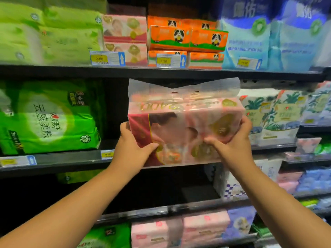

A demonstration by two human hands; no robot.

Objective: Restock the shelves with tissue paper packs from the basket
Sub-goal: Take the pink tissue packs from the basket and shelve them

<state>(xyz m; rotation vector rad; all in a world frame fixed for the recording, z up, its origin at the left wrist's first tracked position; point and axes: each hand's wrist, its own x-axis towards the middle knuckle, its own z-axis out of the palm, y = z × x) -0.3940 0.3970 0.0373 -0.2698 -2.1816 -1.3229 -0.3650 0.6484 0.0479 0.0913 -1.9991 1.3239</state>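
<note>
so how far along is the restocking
Done: pink packs sit on the top shelf. In hand: left hand and right hand grip a pink tissue pack before the gap on the middle shelf. Left: setting it in; the basket is out of view, so remaining stock unknown.

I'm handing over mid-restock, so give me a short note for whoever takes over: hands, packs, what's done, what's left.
Left hand grips the pink tissue pack at its lower left; right hand grips its lower right.
The pack is held at the dark gap on the middle shelf, between the green packs and the palm-print packs; not clearly set down yet.
The basket is not in view.
Done: pack brought to the shelf.
Left: push this pack into the gap, then probably fetch more from the basket.
</note>
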